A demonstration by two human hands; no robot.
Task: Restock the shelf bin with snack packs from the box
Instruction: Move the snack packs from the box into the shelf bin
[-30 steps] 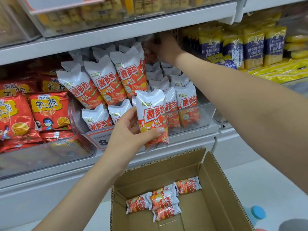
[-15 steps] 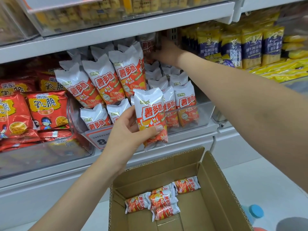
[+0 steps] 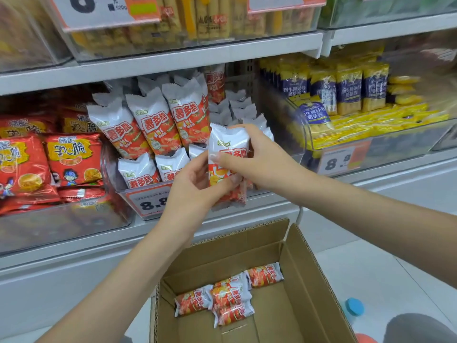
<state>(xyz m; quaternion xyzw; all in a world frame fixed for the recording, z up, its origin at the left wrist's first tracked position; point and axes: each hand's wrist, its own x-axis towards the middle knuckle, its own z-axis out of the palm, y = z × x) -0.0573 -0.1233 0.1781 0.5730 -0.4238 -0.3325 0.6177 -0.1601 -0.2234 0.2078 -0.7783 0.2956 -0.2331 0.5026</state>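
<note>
A white and red snack pack (image 3: 228, 144) is held upright in front of the clear shelf bin (image 3: 146, 196). My left hand (image 3: 195, 186) grips its lower part from the left. My right hand (image 3: 257, 157) curls round its upper right side, thumb across the front. The bin holds several matching packs (image 3: 153, 122), standing and leaning. Below, an open cardboard box (image 3: 306, 280) has several more packs (image 3: 230, 298) lying on its bottom.
Red snack bags (image 3: 71, 159) fill the bin to the left. Yellow and blue packs (image 3: 346, 87) fill the bin to the right. A shelf board (image 3: 173, 63) runs just above the bin. A blue bottle cap (image 3: 354, 306) shows right of the box.
My right hand has come back from the rear of the bin and taken hold of the pack that my left hand holds. The view has tilted up slightly.
</note>
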